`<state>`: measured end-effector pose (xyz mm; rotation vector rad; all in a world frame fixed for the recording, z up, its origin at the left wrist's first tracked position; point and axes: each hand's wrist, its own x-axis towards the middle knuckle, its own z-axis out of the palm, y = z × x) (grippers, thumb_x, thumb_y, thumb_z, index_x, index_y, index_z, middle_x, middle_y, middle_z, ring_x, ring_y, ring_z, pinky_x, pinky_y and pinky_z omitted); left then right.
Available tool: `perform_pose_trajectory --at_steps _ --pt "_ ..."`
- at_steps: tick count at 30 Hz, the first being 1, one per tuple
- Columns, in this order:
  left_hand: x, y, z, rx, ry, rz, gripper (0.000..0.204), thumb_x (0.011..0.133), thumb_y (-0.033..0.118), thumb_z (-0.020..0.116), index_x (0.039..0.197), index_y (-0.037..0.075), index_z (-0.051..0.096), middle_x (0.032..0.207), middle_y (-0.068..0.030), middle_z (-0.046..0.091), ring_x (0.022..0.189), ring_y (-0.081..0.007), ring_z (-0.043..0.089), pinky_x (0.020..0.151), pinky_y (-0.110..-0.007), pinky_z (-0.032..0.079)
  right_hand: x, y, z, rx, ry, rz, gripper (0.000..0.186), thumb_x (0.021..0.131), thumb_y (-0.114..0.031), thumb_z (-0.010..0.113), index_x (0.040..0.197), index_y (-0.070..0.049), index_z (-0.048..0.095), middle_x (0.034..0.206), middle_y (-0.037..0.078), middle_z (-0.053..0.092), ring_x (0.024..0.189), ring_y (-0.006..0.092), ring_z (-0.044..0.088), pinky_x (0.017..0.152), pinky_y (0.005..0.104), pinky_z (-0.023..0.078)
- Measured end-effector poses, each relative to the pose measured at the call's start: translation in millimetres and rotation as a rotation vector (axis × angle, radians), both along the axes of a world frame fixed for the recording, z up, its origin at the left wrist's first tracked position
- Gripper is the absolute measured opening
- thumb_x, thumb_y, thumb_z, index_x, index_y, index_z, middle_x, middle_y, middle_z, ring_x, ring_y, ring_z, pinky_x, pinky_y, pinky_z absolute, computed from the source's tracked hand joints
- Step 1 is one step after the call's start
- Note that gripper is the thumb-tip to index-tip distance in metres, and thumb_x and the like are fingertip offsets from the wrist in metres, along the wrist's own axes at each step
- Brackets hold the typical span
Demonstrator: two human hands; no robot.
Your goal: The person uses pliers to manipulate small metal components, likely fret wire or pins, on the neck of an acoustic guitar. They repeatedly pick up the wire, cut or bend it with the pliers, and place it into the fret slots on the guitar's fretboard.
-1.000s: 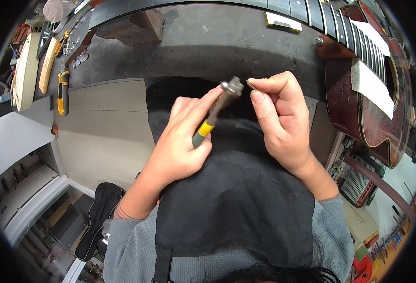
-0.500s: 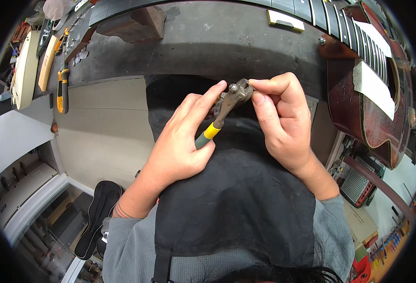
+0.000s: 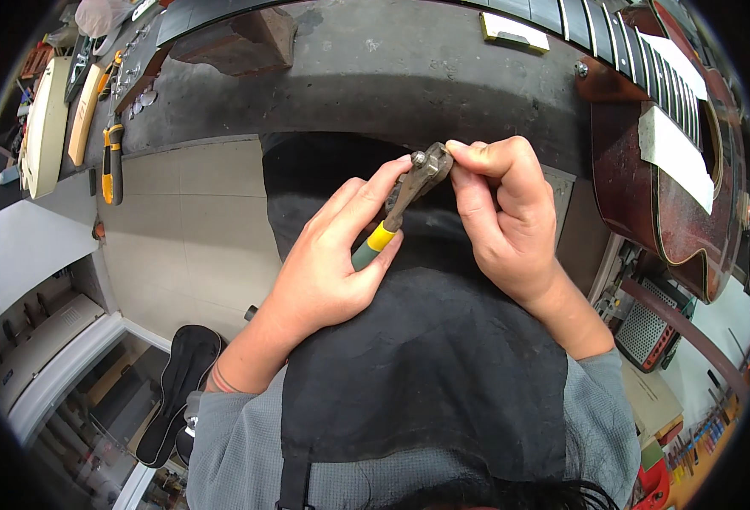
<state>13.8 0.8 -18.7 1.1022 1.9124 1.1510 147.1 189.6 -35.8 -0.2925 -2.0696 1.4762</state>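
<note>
My left hand (image 3: 328,263) grips a pair of pliers (image 3: 396,212) by their green and yellow handle, the grey metal jaws pointing up and to the right. My right hand (image 3: 498,217) pinches at the jaw tip with thumb and forefinger; a small metal piece (image 3: 420,157) sits in the jaws there. Both hands are held over my black apron (image 3: 409,357), just in front of the dark workbench (image 3: 392,68).
A dark red acoustic guitar (image 3: 672,161) lies on the bench at the right, with white tape strips on its body and its fretboard running along the top. A wooden block (image 3: 239,38) stands at the back left. Orange-handled tools (image 3: 111,161) hang at the left. A black instrument case (image 3: 175,391) lies on the floor.
The pliers have tilted slightly, the jaws rising toward my right fingertips. My right thumb and forefinger have closed in on the jaw tip.
</note>
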Motion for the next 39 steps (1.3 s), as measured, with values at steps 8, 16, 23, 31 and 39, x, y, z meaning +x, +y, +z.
perform_pose_trajectory --at_steps 8,16,23,31,39 --pt "8.0 -5.6 -8.7 0.075 -0.039 0.140 0.054 0.103 -0.002 0.077 0.154 -0.001 0.062 0.143 -0.0221 0.075 0.130 -0.0344 0.077 0.108 -0.035 0.056 1.9 -3.0 -5.0 -0.039 -0.033 -0.118 0.021 0.108 0.007 0.069 0.128 0.001 0.068 0.096 0.006 0.071 0.075 0.0099 0.068 0.069 0.0272 0.055" --pt "-8.7 -4.9 -6.6 0.070 -0.011 0.196 0.053 0.105 0.010 0.082 0.153 -0.001 0.063 0.137 -0.0152 0.078 0.118 -0.0247 0.074 0.104 -0.036 0.056 -0.8 -9.5 2.7 -0.211 -0.049 -0.087 0.015 0.112 0.005 0.065 0.127 0.001 0.066 0.092 0.000 0.065 0.078 0.0038 0.060 0.068 0.0240 0.050" --pt "-22.6 -2.5 -7.8 0.054 0.111 0.210 0.068 0.094 0.016 0.094 0.154 0.005 0.065 0.138 -0.0141 0.078 0.123 -0.0260 0.077 0.103 -0.037 0.060 -1.1 -4.9 13.4 -0.682 -0.097 0.073 0.018 0.121 -0.011 0.055 0.134 0.001 0.058 0.084 -0.002 0.056 0.068 0.0037 0.047 0.059 0.0238 0.041" --pt "-63.6 29.0 6.1 -0.021 0.697 0.224 0.068 0.087 0.022 0.095 0.150 0.013 0.069 0.115 -0.0117 0.075 0.091 -0.0292 0.075 0.082 -0.042 0.062 -4.6 0.7 23.6 -0.890 -0.163 0.186 0.019 0.123 -0.018 0.049 0.131 -0.001 0.054 0.082 0.001 0.060 0.068 0.0091 0.058 0.065 0.0250 0.049" --pt "-79.5 60.7 16.8 -0.082 0.884 0.116 0.065 0.091 0.027 0.091 0.154 0.025 0.073 0.120 -0.0100 0.074 0.098 -0.0345 0.074 0.089 -0.047 0.061 -17.2 17.7 8.0 0.005 -0.043 -0.165 0.008 0.110 -0.005 0.073 0.117 -0.002 0.071 0.100 0.004 0.071 0.085 0.0143 0.067 0.082 0.0294 0.054"
